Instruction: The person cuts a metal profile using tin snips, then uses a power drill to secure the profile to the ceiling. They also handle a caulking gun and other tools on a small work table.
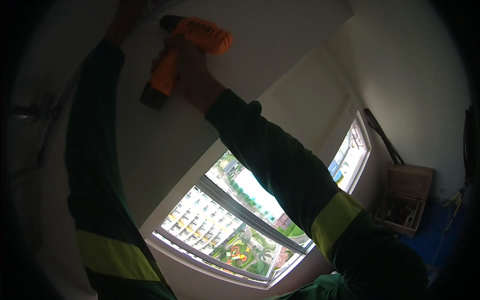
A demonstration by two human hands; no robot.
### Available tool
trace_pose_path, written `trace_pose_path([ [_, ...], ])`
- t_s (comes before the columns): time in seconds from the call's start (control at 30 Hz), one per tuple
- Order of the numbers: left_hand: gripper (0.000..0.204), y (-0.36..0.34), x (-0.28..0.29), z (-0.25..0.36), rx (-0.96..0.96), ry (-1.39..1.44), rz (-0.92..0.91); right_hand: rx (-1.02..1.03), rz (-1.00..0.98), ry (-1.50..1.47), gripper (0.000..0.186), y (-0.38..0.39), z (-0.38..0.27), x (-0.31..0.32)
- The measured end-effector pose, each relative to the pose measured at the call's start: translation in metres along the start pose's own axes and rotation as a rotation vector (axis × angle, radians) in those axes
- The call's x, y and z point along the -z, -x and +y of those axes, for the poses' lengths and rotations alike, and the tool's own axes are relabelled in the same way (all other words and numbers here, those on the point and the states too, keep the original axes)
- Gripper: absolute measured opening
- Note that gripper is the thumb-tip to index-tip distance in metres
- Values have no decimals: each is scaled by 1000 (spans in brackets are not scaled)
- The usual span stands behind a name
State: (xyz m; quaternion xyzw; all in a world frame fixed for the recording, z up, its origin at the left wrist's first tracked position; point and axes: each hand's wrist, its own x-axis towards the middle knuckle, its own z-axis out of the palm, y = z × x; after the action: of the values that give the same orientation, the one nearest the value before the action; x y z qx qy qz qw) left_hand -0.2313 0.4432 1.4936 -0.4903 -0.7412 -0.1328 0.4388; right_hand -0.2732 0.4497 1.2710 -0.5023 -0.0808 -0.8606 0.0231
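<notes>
Orange drill (pixel 207 36) up in the right hand (pixel 191 64), bit end toward the left hand (pixel 126 19).
The right is curled around its grip; whether the left is spread or pinching, I cannot tell. Bright window (pixel 232 220) below them.

You have a dim room around you, lit by daylight through a large window (pixel 240 214) set at a slant in the lower centre of the frame. Through it you see a pale apartment block (pixel 202 215) and greenery (pixel 257 244). A second, smaller window (pixel 354 150) glows right of centre. To your right, a plain pale wall (pixel 415 100) rises behind an open brown box (pixel 411 181), with dark strips (pixel 383 136) leaning just above it, and blue floor (pixel 436 232) shows at lower right.
</notes>
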Motion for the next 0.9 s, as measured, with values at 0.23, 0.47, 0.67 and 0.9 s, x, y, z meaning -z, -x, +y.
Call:
trace_pose_path([
  [0.23, 29, 2, -1, -3, -16, 34, 8, -9, 0, -120, 15, -2, 12, -9],
  [0.47, 32, 1, 3, -4, 11, -77, 25, 22, 40, -181, 14, -12, 24, -12],
  [0.67, 34, 0, 2, -2, 12, -40, 9, 45, 38, -153, 18, -10, 19, -15],
  [0.9, 33, -1, 3, 1, 87, -82, 49, 52, -2, -118, 18, -5, 19, -15],
])
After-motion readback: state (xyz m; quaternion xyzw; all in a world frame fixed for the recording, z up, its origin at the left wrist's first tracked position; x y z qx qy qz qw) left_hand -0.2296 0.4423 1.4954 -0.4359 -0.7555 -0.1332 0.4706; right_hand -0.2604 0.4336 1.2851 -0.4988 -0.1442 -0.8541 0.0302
